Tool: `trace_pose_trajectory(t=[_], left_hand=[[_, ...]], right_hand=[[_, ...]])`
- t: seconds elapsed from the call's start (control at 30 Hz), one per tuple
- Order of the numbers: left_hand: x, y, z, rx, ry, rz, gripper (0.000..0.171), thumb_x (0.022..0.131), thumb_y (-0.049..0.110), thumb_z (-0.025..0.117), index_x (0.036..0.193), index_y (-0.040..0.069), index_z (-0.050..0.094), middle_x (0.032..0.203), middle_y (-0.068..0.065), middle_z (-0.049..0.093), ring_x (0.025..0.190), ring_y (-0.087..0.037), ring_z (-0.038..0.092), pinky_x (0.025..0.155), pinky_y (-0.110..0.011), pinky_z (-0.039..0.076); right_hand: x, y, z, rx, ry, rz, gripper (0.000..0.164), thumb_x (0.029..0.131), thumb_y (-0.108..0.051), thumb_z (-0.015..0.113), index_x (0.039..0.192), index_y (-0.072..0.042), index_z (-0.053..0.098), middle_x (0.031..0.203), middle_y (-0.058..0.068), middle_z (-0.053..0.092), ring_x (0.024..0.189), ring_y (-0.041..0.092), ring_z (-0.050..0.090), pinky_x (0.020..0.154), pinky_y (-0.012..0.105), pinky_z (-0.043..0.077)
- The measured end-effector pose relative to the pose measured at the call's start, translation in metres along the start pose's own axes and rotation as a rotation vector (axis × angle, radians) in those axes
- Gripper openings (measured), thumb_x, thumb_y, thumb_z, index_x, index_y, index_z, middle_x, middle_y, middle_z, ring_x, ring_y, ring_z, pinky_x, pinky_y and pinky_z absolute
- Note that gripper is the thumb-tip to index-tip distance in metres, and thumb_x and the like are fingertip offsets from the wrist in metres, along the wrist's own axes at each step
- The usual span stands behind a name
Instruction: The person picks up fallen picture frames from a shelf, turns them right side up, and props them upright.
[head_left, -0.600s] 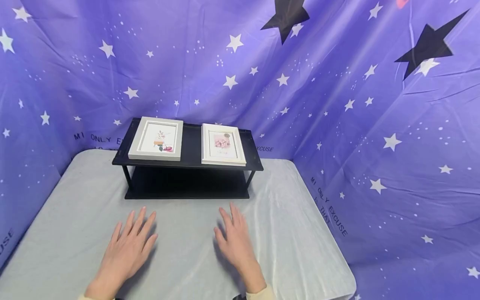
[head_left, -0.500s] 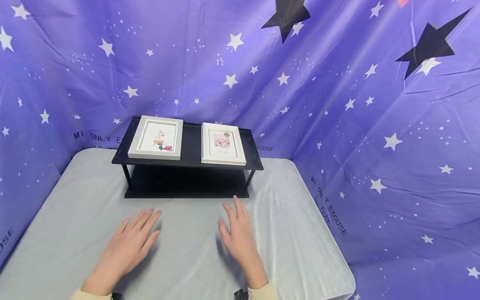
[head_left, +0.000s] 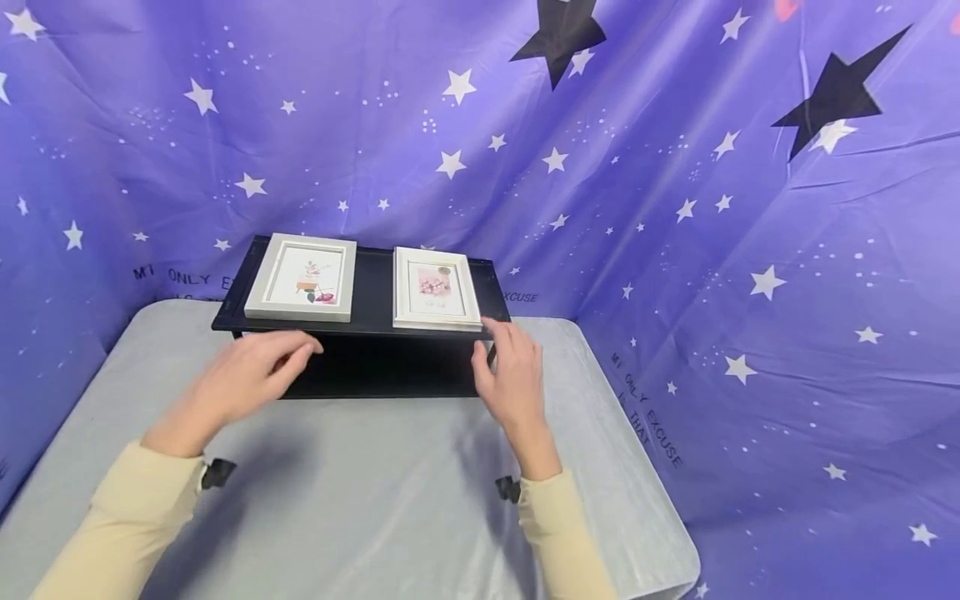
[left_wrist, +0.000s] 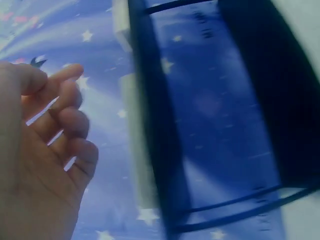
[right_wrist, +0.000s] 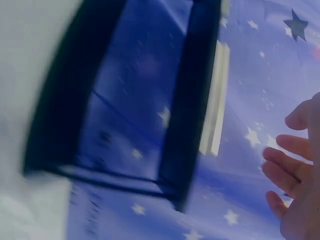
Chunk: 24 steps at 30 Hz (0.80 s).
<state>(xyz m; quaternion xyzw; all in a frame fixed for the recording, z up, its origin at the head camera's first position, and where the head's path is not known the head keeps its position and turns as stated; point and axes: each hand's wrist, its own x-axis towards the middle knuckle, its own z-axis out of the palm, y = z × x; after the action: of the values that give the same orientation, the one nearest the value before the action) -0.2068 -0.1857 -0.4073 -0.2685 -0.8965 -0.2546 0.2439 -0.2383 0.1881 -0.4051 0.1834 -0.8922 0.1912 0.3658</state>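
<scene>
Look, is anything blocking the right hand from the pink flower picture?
Nothing visible stands between the right hand and the pink flower picture; it lies face up on the black shelf.

My left hand near the black rack

My fingers are loosely bent, palm side toward the camera. A visible gap separates them from the rack, which is blurred. Two pale blocks line the shelf nearer my hand. Blue star-printed cloth forms the background.
</scene>
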Motion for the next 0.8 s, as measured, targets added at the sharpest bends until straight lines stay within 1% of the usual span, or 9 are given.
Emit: trace_pose_trajectory(t=[0.13,0.23,0.3,0.37,0.43,0.5,0.53,0.67,0.8], left_hand=[[0.027,0.004,-0.018,0.047,0.047,-0.019,0.018,0.105,0.015,0.064,0.09,0.022,0.07,0.075,0.009,0.063,0.068,-0.012,0.055,0.061,-0.037,0.045],[0.043,0.007,-0.026,0.083,0.041,-0.109,0.027,0.109,0.027,0.059,0.082,0.026,0.062,0.065,0.008,0.045,0.064,-0.014,0.049,0.059,-0.035,0.036],[0.054,0.008,-0.027,0.095,0.005,-0.169,0.029,0.111,0.033,0.055,0.084,0.025,0.063,0.065,0.005,0.046,0.065,-0.017,0.051,0.06,-0.037,0.037],[0.066,0.008,-0.022,0.108,-0.046,-0.212,0.028,0.111,0.039,0.052,0.094,0.025,0.07,0.07,0.004,0.058,0.071,-0.018,0.059,0.063,-0.042,0.043],[0.081,0.007,-0.013,0.105,-0.106,-0.225,0.028,0.111,0.039,0.051,0.107,0.022,0.074,0.082,0.0,0.068,0.08,-0.022,0.065,0.069,-0.047,0.049],[0.096,0.005,0.0,0.101,-0.152,-0.22,0.029,0.111,0.037,0.053,0.119,0.02,0.074,0.093,-0.002,0.074,0.088,-0.024,0.068,0.076,-0.051,0.052],[0.103,0.005,0.007,0.097,-0.173,-0.218,0.03,0.111,0.037,0.053,0.123,0.019,0.074,0.096,-0.003,0.075,0.09,-0.025,0.069,0.078,-0.053,0.053],[0.127,0.01,0.031,0.072,-0.253,-0.233,0.033,0.109,0.034,0.055,0.13,0.013,0.071,0.1,-0.008,0.075,0.09,-0.028,0.068,0.081,-0.055,0.053],[0.14,0.02,0.048,0.071,-0.342,-0.255,0.044,0.11,0.034,0.055,0.142,0.006,0.063,0.107,-0.012,0.075,0.096,-0.03,0.07,0.088,-0.056,0.054]], right_hand=[[0.03,0.006,-0.005,-0.069,-0.016,0.003,0.036,0.106,-0.027,0.057,0.135,-0.009,0.07,0.092,0.006,0.067,0.086,0.027,0.063,0.084,0.046,0.047],[0.051,0.008,-0.004,-0.062,-0.029,0.012,0.038,0.107,-0.029,0.056,0.135,-0.009,0.071,0.086,0.004,0.067,0.08,0.024,0.063,0.086,0.046,0.05],[0.063,0.01,-0.002,-0.029,-0.047,0.046,0.038,0.108,-0.031,0.055,0.135,-0.009,0.071,0.082,0.003,0.066,0.074,0.023,0.061,0.082,0.046,0.051],[0.072,0.015,0.001,0.029,-0.076,0.124,0.038,0.107,-0.032,0.056,0.134,-0.01,0.072,0.077,0.002,0.062,0.069,0.022,0.058,0.077,0.045,0.051],[0.079,0.02,0.005,0.073,-0.106,0.214,0.038,0.107,-0.034,0.058,0.134,-0.012,0.073,0.074,0.002,0.058,0.066,0.023,0.055,0.074,0.044,0.049],[0.084,0.026,0.01,0.079,-0.147,0.291,0.038,0.106,-0.036,0.058,0.134,-0.014,0.073,0.073,0.002,0.056,0.068,0.024,0.055,0.075,0.044,0.049],[0.086,0.029,0.013,0.067,-0.172,0.319,0.039,0.106,-0.038,0.057,0.135,-0.015,0.073,0.074,0.002,0.058,0.07,0.025,0.057,0.079,0.044,0.049],[0.092,0.035,0.026,-0.011,-0.26,0.36,0.044,0.106,-0.043,0.054,0.137,-0.017,0.071,0.083,0.003,0.069,0.085,0.026,0.067,0.098,0.048,0.049],[0.091,0.039,0.034,-0.026,-0.315,0.386,0.047,0.107,-0.045,0.053,0.139,-0.016,0.071,0.096,0.005,0.079,0.098,0.029,0.073,0.103,0.05,0.046]])
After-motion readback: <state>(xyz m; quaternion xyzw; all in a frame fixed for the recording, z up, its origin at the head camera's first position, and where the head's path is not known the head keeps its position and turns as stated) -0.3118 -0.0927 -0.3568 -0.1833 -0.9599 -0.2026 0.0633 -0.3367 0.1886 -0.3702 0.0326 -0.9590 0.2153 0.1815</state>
